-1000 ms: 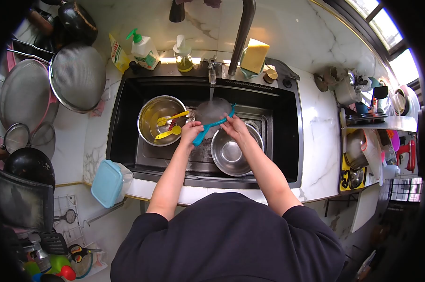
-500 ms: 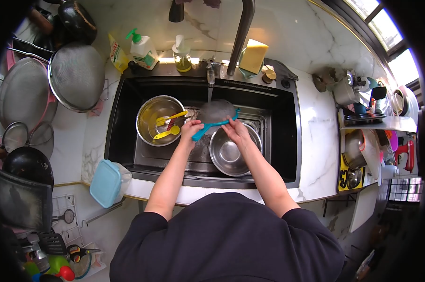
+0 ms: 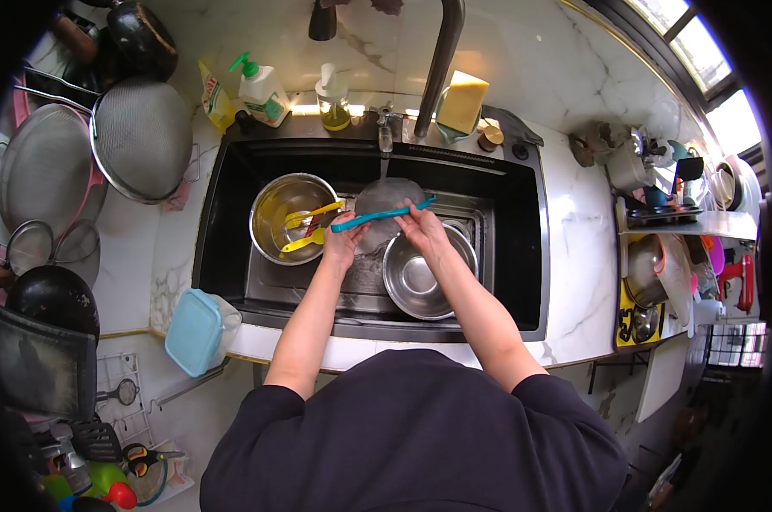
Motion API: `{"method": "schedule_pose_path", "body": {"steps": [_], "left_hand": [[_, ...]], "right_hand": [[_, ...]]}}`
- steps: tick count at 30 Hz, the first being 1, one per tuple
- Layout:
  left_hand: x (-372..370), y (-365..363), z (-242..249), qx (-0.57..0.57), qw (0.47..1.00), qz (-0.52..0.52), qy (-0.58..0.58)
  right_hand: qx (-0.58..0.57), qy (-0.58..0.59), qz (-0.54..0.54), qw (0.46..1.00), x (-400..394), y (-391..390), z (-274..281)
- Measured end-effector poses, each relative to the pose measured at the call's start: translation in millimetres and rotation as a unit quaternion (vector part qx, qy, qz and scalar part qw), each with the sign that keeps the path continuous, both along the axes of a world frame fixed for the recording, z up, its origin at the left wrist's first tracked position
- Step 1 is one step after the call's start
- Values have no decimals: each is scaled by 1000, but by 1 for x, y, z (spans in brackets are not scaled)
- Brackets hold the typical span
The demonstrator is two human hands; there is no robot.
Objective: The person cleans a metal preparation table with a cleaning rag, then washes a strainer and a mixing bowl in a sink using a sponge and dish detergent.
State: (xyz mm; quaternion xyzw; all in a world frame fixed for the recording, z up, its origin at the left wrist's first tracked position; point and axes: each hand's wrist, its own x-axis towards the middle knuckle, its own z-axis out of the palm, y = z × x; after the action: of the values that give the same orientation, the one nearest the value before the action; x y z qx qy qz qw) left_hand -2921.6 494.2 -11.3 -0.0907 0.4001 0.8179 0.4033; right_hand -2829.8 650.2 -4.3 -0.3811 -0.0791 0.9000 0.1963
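Note:
Under the running tap point(image 3: 385, 141) I hold a fine-mesh strainer point(image 3: 389, 198) with a teal rim and handle over the sink point(image 3: 317, 286). My left hand point(image 3: 344, 239) is closed around its handle end at the left. The fingers of my right hand point(image 3: 423, 227) pinch the rim on the right side. Water falls onto the grey mesh, and the teal rim shows nearly edge-on. Just below my right hand sits a steel bowl point(image 3: 418, 286) in the sink. Left of my left hand, a larger steel bowl point(image 3: 262, 235) holds yellow utensils point(image 3: 305, 241).
Along the back ledge stand a pump bottle point(image 3: 264, 92), a soap dispenser point(image 3: 333, 101) and a yellow sponge point(image 3: 463, 101). A blue-lidded container point(image 3: 193, 333) is at the front left edge. Large strainers point(image 3: 142, 141) and pans hang on the left; a loaded shelf point(image 3: 689, 224) is at right.
The strainer has tilted: its handle end has risen and moved left, and the rim now appears thinner and more level. My left hand has turned with the handle.

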Motion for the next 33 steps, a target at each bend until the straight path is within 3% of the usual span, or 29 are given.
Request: {"method": "schedule_pose_path", "body": {"steps": [4, 13, 26, 33], "left_hand": [[-2, 2, -7, 52, 998, -12, -22], [6, 6, 5, 25, 996, -81, 21], [4, 6, 3, 16, 995, -95, -3], [10, 6, 17, 70, 986, -148, 33]], "right_hand": [[-24, 9, -32, 999, 6, 4, -7], [-12, 3, -95, 995, 5, 8, -1], [-39, 10, -109, 993, 10, 3, 3], [-82, -8, -130, 988, 27, 5, -7]]}}
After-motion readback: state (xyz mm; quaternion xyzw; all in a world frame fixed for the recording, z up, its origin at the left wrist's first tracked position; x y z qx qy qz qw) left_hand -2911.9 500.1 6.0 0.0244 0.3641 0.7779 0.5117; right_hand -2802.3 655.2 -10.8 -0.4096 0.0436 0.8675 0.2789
